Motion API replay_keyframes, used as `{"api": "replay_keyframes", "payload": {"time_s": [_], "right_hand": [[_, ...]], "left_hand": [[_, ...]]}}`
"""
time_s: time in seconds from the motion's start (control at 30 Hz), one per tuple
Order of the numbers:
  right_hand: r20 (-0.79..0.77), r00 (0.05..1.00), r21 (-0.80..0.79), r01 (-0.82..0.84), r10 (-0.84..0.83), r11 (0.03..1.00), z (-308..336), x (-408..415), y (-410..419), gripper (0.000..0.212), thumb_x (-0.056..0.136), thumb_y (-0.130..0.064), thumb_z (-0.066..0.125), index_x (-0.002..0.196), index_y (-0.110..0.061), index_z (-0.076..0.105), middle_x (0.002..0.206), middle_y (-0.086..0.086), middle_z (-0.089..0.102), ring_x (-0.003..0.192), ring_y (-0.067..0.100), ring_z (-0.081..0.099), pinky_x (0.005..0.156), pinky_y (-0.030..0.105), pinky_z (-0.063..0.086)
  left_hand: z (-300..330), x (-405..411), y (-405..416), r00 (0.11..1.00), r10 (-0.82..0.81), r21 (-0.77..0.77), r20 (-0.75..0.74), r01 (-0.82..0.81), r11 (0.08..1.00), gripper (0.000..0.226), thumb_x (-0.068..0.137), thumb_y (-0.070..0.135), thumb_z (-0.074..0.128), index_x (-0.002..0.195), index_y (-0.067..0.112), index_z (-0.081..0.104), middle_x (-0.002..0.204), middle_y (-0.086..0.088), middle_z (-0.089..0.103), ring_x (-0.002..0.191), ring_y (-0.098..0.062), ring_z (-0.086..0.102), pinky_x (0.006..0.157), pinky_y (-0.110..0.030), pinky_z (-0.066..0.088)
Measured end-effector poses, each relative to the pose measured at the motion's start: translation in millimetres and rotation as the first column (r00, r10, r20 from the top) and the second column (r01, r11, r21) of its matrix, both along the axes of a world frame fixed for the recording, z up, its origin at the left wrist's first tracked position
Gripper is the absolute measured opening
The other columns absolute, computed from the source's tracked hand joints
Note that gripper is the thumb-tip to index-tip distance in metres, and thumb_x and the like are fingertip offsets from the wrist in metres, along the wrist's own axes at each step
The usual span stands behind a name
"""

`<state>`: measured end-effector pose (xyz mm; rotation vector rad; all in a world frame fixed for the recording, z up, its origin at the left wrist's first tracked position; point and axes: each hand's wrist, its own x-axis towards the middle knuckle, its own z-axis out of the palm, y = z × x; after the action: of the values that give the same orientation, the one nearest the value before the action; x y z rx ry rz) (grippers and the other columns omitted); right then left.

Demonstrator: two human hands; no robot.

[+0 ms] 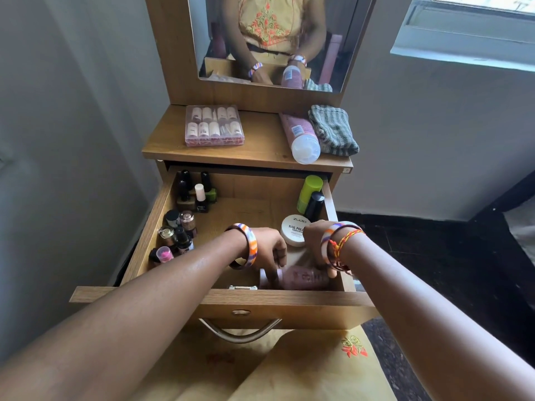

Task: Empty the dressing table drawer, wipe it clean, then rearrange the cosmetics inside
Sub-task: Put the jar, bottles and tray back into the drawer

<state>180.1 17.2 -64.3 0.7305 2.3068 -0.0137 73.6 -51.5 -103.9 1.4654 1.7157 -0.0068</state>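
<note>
Both hands are reaching into the open drawer: left hand and right hand, fingers curled in grip, are holding a pink bottle lying at its front; nail polish bottles are standing along the left wall.

Grey-striped cloth, seemingly pink bottle

1. A mirror stands at the back of the wooden table. It has a wooden frame around it.
2. A window is up on the right. Bright light comes in through it.
3. A pale ledge runs under the window.
4. The wall on the left is plain and grey.
5. The floor on the right is dark.
6. Yellow cloth with an orange stitched flower lies at the bottom.
</note>
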Motion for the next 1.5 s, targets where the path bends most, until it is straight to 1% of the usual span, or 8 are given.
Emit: {"api": "replay_keyframes", "payload": {"time_s": [0.23,0.43,0.67,0.77,0.93,1.1,1.37,1.5], "right_hand": [[-0.030,0.999,-0.065,0.034,-0.036,0.997,0,0,6,0.052,0.080,-0.017,0.069,0.129,-0.005,0.055,0.117,0.010,0.064,0.087,0.017,0.056,0.071,0.021,0.049],[-0.031,0.999,-0.103,0.023,-0.027,0.994,4,2,-1,0.050,0.084,-0.014,0.064,0.131,-0.007,0.053,0.127,0.012,0.059,0.114,0.024,0.058,0.093,0.027,0.048],[-0.096,0.993,-0.059,0.060,-0.066,0.996,19,1,3,0.041,0.084,-0.014,0.065,0.123,-0.006,0.060,0.103,0.009,0.068,0.075,0.013,0.054,0.046,0.013,0.037],[-0.104,0.994,-0.126,-0.041,0.028,0.991,26,1,10,0.038,0.088,-0.003,0.054,0.126,0.004,0.055,0.050,-0.006,0.066,0.041,0.002,0.052,0.031,0.008,0.034],[-0.045,0.999,-0.008,-0.004,0.004,1.000,34,4,2,0.042,0.085,-0.016,0.063,0.125,-0.004,0.057,0.117,0.013,0.067,0.055,0.004,0.060,0.034,0.007,0.029],[-0.012,1.000,-0.021,-0.013,0.013,1.000,28,5,-1,0.044,0.084,-0.018,0.066,0.126,-0.008,0.058,0.116,0.011,0.066,0.082,0.015,0.057,0.046,0.012,0.033],[-0.077,0.997,-0.027,0.029,-0.031,0.999,27,7,2,0.036,0.081,-0.017,0.067,0.116,-0.006,0.064,0.088,0.009,0.064,0.027,-0.001,0.048,0.032,0.007,0.033],[-0.208,0.977,-0.036,0.031,-0.038,0.999,17,10,-4,0.039,0.078,-0.031,0.070,0.116,-0.025,0.065,0.117,0.004,0.063,0.091,0.019,0.063,0.072,0.023,0.049]], "left_hand": [[0,2,1,1.000,0.020,-0.026,-0.016,-0.021,0.999,0.037,0.076,0.017,0.075,0.109,0.006,0.064,0.092,-0.003,0.058,0.086,-0.017,0.056,0.071,-0.026,0.052],[1,-2,-1,1.000,0.008,-0.131,-0.002,-0.008,0.991,0.039,0.078,0.018,0.072,0.115,0.007,0.065,0.098,-0.005,0.061,0.079,-0.014,0.057,0.067,-0.022,0.051],[10,-8,-1,0.989,0.136,-0.182,0.060,-0.123,0.976,0.031,0.079,0.018,0.073,0.104,0.002,0.064,0.092,-0.012,0.063,0.067,-0.015,0.061,0.066,-0.022,0.053],[6,2,3,0.990,0.138,-0.146,0.030,-0.132,0.981,0.034,0.077,0.026,0.074,0.101,0.002,0.066,0.090,-0.010,0.066,0.069,-0.016,0.063,0.062,-0.020,0.051],[-5,14,7,0.988,0.154,-0.054,-0.012,-0.155,0.986,0.033,0.074,0.036,0.076,0.089,0.007,0.068,0.079,-0.005,0.066,0.067,-0.017,0.062,0.068,-0.027,0.051],[-11,21,11,0.976,0.218,-0.011,0.023,-0.218,0.976,0.028,0.080,0.037,0.069,0.079,0.009,0.068,0.064,0.000,0.059,0.057,-0.012,0.054,0.062,-0.022,0.045],[-4,1,18,0.820,0.506,-0.274,0.269,-0.438,0.856,0.034,0.096,0.018,0.050,0.065,0.003,0.047,0.053,-0.008,0.050,0.036,-0.013,0.050,0.036,-0.016,0.045],[-2,-18,28,0.725,0.658,0.104,0.203,-0.684,0.722,0.017,0.091,0.013,0.057,0.095,-0.003,0.054,0.060,-0.011,0.060,0.055,-0.025,0.059,0.053,-0.030,0.053]]}}
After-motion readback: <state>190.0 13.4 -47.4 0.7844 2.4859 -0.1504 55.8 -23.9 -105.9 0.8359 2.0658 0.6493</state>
